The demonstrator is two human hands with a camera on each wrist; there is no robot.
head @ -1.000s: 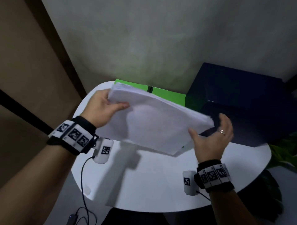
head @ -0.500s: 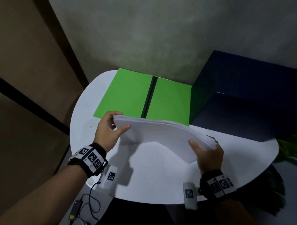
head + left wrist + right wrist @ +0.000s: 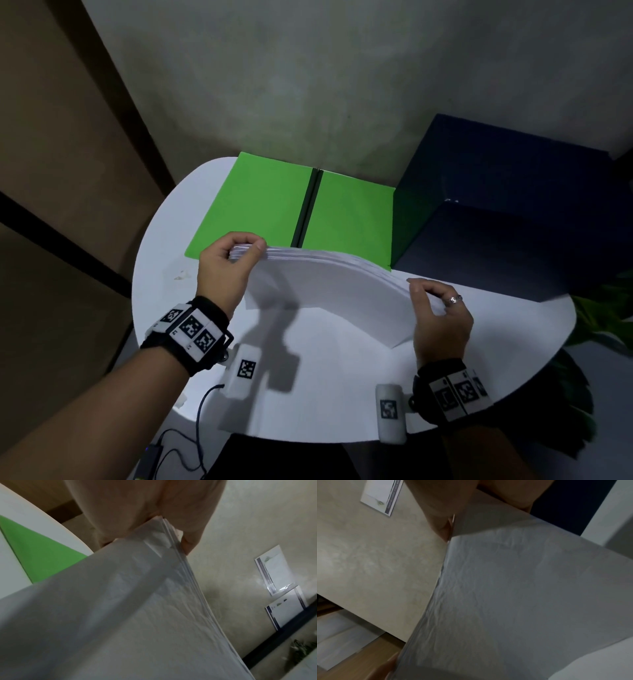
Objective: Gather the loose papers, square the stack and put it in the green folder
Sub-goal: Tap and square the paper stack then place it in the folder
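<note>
A white paper stack (image 3: pixel 329 291) stands nearly upright on the white round table (image 3: pixel 342 387), its top edge arched between my hands. My left hand (image 3: pixel 236 255) pinches the stack's upper left corner. My right hand (image 3: pixel 431 301) pinches the upper right corner, a ring on one finger. The green folder (image 3: pixel 260 202) lies open and flat just behind the stack, its dark spine in the middle. In the left wrist view the paper stack (image 3: pixel 137 615) fills the frame below my fingers (image 3: pixel 188 534), with the green folder (image 3: pixel 39 558) to the left. The right wrist view shows the paper stack (image 3: pixel 513 595) close up.
A dark blue box (image 3: pixel 513 212) stands at the table's back right, touching the folder's right edge. A grey wall (image 3: pixel 308 85) rises behind the table. Green plant leaves (image 3: pixel 609 315) sit at the right. Cables (image 3: pixel 191 445) hang off the table's near left edge.
The stack came down from a raised, flat position over the folder to stand on edge on the table. Both hands moved from under its sides to pinching its top corners.
</note>
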